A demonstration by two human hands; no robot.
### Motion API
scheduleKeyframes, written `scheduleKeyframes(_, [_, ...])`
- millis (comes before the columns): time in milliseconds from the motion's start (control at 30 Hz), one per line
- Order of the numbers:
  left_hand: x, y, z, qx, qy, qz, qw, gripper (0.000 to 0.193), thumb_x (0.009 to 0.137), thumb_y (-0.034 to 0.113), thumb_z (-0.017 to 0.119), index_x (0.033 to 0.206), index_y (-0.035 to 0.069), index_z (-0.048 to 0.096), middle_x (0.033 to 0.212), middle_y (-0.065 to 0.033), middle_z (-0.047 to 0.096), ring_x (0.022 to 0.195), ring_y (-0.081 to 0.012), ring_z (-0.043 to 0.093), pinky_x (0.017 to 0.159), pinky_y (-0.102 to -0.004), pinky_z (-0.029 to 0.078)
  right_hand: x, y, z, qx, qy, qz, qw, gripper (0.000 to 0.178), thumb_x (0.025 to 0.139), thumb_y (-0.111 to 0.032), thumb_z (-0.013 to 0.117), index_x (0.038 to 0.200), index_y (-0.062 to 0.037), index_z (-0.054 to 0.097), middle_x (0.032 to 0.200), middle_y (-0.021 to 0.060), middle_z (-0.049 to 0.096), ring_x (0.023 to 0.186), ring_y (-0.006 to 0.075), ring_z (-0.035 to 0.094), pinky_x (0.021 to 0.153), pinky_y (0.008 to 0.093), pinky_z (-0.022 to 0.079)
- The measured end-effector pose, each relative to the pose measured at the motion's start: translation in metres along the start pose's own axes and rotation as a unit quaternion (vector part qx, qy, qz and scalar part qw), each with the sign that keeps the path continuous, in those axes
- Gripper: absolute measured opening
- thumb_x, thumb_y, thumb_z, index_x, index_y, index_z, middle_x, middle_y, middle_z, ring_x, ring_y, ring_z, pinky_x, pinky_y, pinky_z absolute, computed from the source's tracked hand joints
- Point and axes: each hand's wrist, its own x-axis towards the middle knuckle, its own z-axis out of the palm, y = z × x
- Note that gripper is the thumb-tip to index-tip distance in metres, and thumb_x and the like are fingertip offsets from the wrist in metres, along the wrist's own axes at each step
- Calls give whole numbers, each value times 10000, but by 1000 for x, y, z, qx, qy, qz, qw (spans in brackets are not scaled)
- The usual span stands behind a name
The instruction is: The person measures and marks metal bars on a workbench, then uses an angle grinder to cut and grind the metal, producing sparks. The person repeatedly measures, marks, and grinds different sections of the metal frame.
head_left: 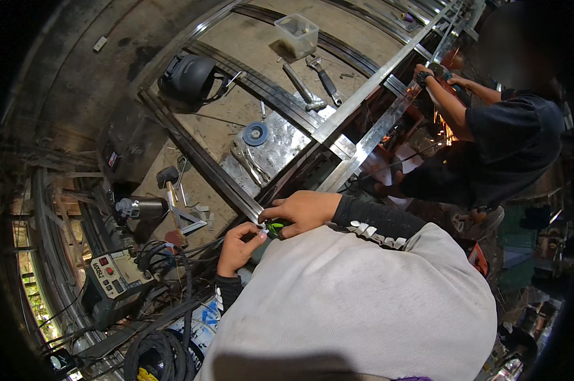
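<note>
Holding a small pale piece (263, 233) beside the end of a steel bar (201, 156).
Left hand (237, 249): fingers appear pinched on it. Right hand (308, 211), at a green item (275, 227): grip cannot be told. Risk: a slackened pinch could drop the piece.

The left hand (236, 249) and right hand (309, 211) hide part of a green thing (273, 228), too small to name. The other person's head (520, 47) is a blur, and their hands (425, 75) hide some of their tool (462, 96). The bottom edge cuts off the shirt (356, 298) and cable coil (131, 363).
</note>
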Motion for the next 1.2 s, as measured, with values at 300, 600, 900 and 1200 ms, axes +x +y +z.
scheduleKeyframes(300, [20, 2, 13, 91, -101, -57, 989, 230, 913, 194, 789, 933, -27, 730, 789, -32, 692, 769, -95, 585, 710, -285, 472, -31, 6, -8, -10, -6, 22, 1000, 494, 908, -313, 703, 1391, -231, 635, 1074, 173, 653, 884, 391, 691, 786, 480, 542])
scheduleKeyframes(600, [48, -7, 45, 117, -131, -32, 984, 228, 915, 152, 709, 845, -37, 603, 720, -19, 545, 712, -88, 495, 654, -294, 445, -44, 19, -20, -29, -11, 17, 999, 451, 890, -335, 658, 1310, -176, 700, 1067, 189, 742, 980, 385, 703, 854, 469, 555])
scheduleKeyframes(900, [54, 25, 43, 99, -58, 25, 993, 197, 934, 168, 713, 863, -3, 648, 759, -26, 610, 763, -88, 562, 722, -291, 476, -68, 21, -62, -113, 71, 29, 991, 530, 816, -309, 779, 1336, -265, 691, 1142, 182, 663, 973, 406, 701, 836, 484, 561])
scheduleKeyframes(1200, [162, 27, 95, -20, 68, 69, 995, 219, 1026, 177, 658, 1042, -41, 662, 828, -40, 682, 754, -99, 647, 692, -267, 508, -104, 124, -166, -140, 121, 140, 973, 486, 938, -75, 707, 1398, -224, 654, 1417, 215, 571, 1226, 412, 617, 1026, 437, 514])
